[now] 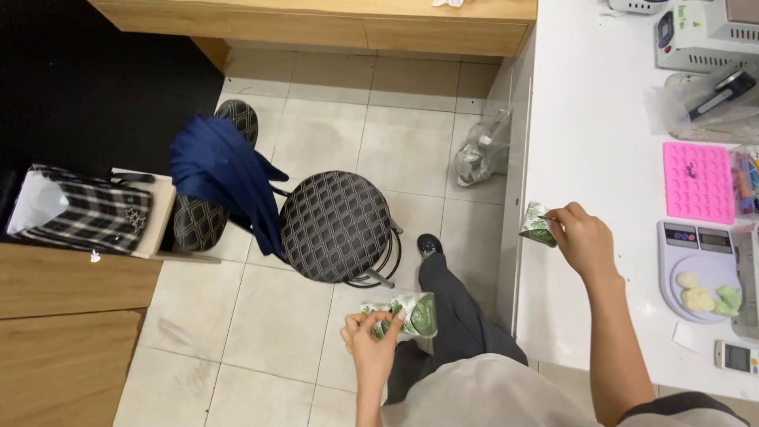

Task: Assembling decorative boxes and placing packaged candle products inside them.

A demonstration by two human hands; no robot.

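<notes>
Left hand (370, 336) grips leaf-print pouch (407, 315) low over the floor.
Right hand (581, 236) pinches torn-off strip (538, 224) at counter (589, 126) edge, held apart.

The remote (735, 357) got cut off by the right edge, same with the grey machine (711, 32) up top. The chair's backrest (204, 221) was mostly buried under a blue jacket (225, 178).

Craft workroom: scale (700, 269), pink mould (698, 183)

Stool (336, 225) on floor, left of counter (593, 158); scale (700, 269) on counter, tray (697, 182) behind it; bag (482, 150) by counter's foot.
</notes>
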